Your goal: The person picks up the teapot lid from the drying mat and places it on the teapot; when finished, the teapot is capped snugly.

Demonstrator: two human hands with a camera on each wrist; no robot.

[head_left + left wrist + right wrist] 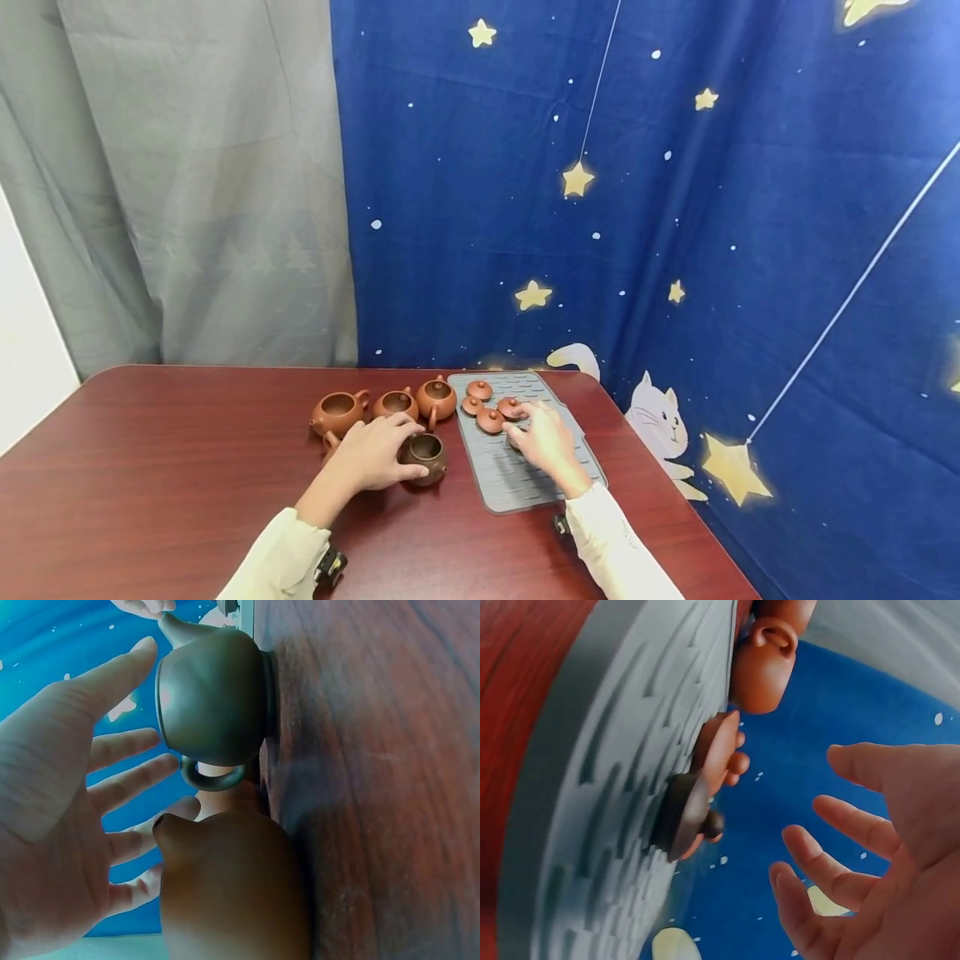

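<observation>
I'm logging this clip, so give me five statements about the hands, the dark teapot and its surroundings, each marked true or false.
1. The dark brown, domed lid lies on the grey, ridged mat. True.
2. The left hand is beside the dark brown, round teapot. True.
3. That teapot stands on the mat. False: it stands on the reddish-brown wooden table.
4. The right hand is above the mat. True.
5. The right hand grips the dark brown, domed lid. False: its fingers are clear of it.
</observation>
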